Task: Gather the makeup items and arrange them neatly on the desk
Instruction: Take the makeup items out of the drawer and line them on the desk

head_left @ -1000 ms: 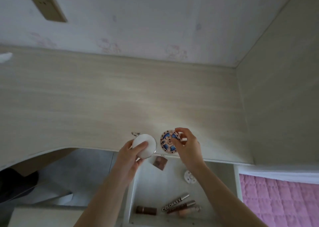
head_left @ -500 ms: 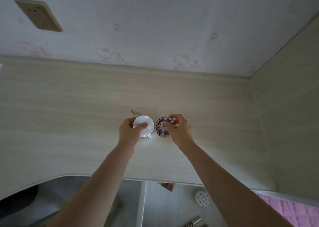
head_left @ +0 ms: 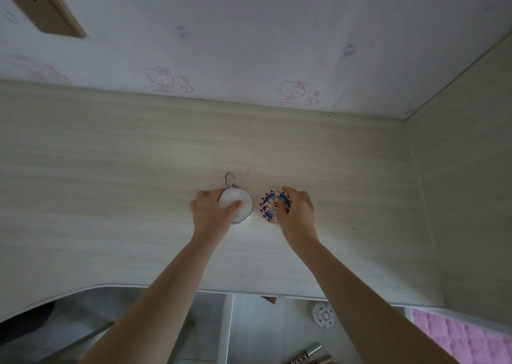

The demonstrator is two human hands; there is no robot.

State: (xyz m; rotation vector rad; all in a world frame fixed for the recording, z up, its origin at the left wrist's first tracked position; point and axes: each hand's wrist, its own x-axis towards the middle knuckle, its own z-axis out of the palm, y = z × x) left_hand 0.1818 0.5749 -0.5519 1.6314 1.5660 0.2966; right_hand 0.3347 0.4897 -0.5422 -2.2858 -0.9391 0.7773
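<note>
The white round compact [head_left: 238,204] and the patterned compact [head_left: 273,204] look light, hard and smooth-lidded, best pinched across their rims; both lie on the desk [head_left: 110,186], the patterned one just right of the white. Left hand [head_left: 212,211] grasps the white compact, right hand [head_left: 296,211] the patterned; a second ago both were at the desk's front edge, now set deeper in.

Two round compacts lie on the desk [head_left: 110,170]: one white [head_left: 241,207], one patterned [head_left: 270,204]. In the drawer [head_left: 263,333] at six o'clock: two tubes [head_left: 307,355], one white disc [head_left: 323,314].
</note>
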